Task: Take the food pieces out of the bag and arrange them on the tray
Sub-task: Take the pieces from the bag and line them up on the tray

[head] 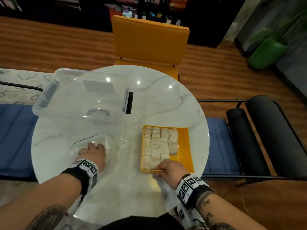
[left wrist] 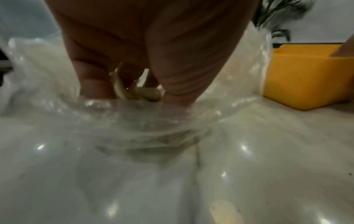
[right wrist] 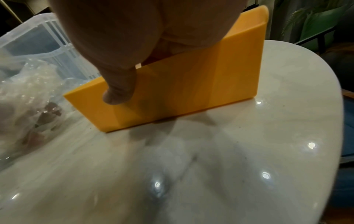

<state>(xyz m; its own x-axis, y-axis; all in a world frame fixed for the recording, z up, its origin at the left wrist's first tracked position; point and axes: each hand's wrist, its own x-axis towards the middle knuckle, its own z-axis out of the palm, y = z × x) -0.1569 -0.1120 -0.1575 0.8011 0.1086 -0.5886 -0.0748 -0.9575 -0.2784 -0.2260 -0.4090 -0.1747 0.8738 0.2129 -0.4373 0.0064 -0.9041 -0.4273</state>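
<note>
A yellow tray (head: 184,146) on the round marble table holds several pale food pieces (head: 159,143) packed in rows. My right hand (head: 166,168) grips the tray's near wall (right wrist: 191,91): the thumb (right wrist: 118,92) presses its outside and the fingers curl over the rim, hidden behind it. To the left lies a crumpled clear plastic bag (head: 114,143). My left hand (head: 94,150) reaches into the bag (left wrist: 134,121). In the left wrist view its fingers pinch a pale food piece (left wrist: 145,92) inside the plastic.
A clear plastic storage bin (head: 83,93) with dark handles stands at the table's back left, just beyond the bag. An orange chair (head: 149,40) faces the far edge. A black-framed seat with blue cushions sits to the right of the table (head: 166,103).
</note>
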